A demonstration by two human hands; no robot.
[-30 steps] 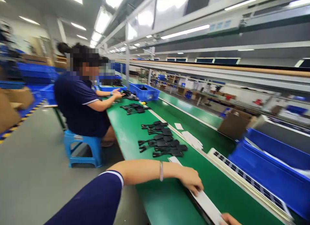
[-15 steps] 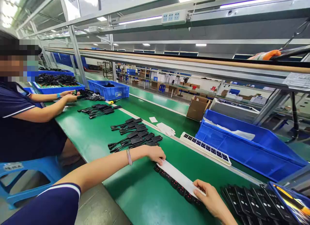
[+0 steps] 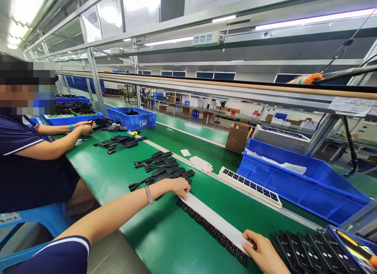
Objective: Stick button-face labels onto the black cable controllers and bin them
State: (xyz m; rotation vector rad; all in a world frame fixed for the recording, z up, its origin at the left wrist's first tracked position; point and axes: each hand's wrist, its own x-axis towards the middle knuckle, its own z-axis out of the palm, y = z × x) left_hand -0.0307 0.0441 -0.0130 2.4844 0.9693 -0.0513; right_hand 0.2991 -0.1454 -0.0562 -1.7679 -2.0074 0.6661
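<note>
My left hand (image 3: 180,186) pinches the far end of a long white strip (image 3: 215,220) with its thumb and fingers. The near end is held by my right hand (image 3: 261,248), thumb on top. Along the strip's lower side runs a row of black square pieces with red marks (image 3: 222,239). Whether these squares are joined to the strip I cannot tell. Just beyond my left hand lie several black flat devices with short cables (image 3: 165,171). To the right of my right hand stands a row of black flat housings (image 3: 309,248).
A stack of white strips with black squares (image 3: 250,186) lies beside a blue bin (image 3: 294,183). White gloves (image 3: 201,164) rest near the bench's rail. At left, a co-worker (image 3: 26,156) sits by more cabled devices (image 3: 119,143). A blue tray with tools (image 3: 353,246) is at right.
The white strip has come a little toward me and left. My left hand has shifted left and my right hand slightly nearer, and more black squares show by the right hand.
</note>
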